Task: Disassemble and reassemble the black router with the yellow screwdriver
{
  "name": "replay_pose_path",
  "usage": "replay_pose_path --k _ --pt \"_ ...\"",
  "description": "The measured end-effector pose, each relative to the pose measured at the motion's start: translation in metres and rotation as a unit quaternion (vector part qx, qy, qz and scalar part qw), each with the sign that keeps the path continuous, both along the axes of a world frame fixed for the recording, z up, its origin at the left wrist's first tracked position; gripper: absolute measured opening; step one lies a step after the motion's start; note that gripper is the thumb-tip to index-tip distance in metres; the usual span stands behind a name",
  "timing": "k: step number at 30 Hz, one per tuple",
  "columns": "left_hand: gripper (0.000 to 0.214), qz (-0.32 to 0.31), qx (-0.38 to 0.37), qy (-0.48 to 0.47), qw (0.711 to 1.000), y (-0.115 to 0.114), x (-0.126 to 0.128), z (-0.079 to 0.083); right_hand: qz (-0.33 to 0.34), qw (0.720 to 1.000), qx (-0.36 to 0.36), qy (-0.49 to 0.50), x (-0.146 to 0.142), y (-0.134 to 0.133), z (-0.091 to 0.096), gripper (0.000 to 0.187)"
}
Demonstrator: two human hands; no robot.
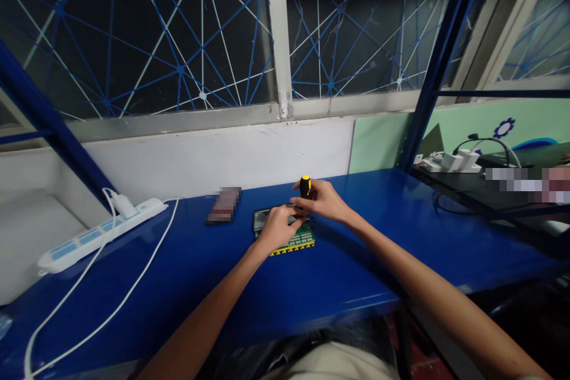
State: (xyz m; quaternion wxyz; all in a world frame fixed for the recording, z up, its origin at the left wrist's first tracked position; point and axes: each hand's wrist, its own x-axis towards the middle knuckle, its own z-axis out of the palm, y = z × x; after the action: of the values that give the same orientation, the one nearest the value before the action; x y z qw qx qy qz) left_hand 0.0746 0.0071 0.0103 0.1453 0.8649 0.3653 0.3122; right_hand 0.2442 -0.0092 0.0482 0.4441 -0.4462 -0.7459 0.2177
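A screwdriver [305, 183] with a black and yellow handle stands roughly upright in my right hand [327, 202], whose fingers are closed round the handle. Below it lies a green circuit board [303, 239] with a row of yellow connectors [291, 248] along its near edge. My left hand [280, 225] rests over the board, thumb and fingers drawn together near the screwdriver's lower end. What they pinch, if anything, is hidden, and so is the screwdriver's tip. A dark case or tray [261, 218] shows behind and left of my left hand.
On the blue table [187, 273], a phone-like flat object [224, 205], partly blurred, lies left of the board. A white power strip [102, 234] with a loose cable [146, 270] sits farther left. Another power strip [452, 161] and a co-worker's blurred hand [556, 184] are at right.
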Motion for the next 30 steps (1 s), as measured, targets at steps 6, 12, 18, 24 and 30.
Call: replay_pose_path --k 6,12,18,24,30 --pt "0.017 -0.029 0.0 -0.002 1.0 -0.0033 -0.0004 0.0004 -0.001 1.0 0.004 -0.001 0.0003 -0.0006 0.0004 0.036" --pt "0.018 -0.016 0.003 0.007 1.0 -0.0033 -0.0004 0.0006 0.005 1.0 0.002 0.009 0.0004 0.0001 -0.0006 0.036" --pt "0.015 0.008 -0.001 0.017 1.0 -0.0006 -0.0003 -0.0006 -0.002 1.0 0.0 0.009 -0.0001 0.0001 -0.0005 0.037" --pt "0.018 -0.018 0.016 0.012 1.0 -0.0018 -0.0003 -0.0004 -0.003 1.0 0.003 0.005 0.0007 0.0008 -0.0009 0.037" --pt "0.017 -0.004 0.029 0.019 0.999 0.0022 -0.0012 -0.0041 -0.002 1.0 0.005 0.01 0.0016 0.0032 -0.004 0.037"
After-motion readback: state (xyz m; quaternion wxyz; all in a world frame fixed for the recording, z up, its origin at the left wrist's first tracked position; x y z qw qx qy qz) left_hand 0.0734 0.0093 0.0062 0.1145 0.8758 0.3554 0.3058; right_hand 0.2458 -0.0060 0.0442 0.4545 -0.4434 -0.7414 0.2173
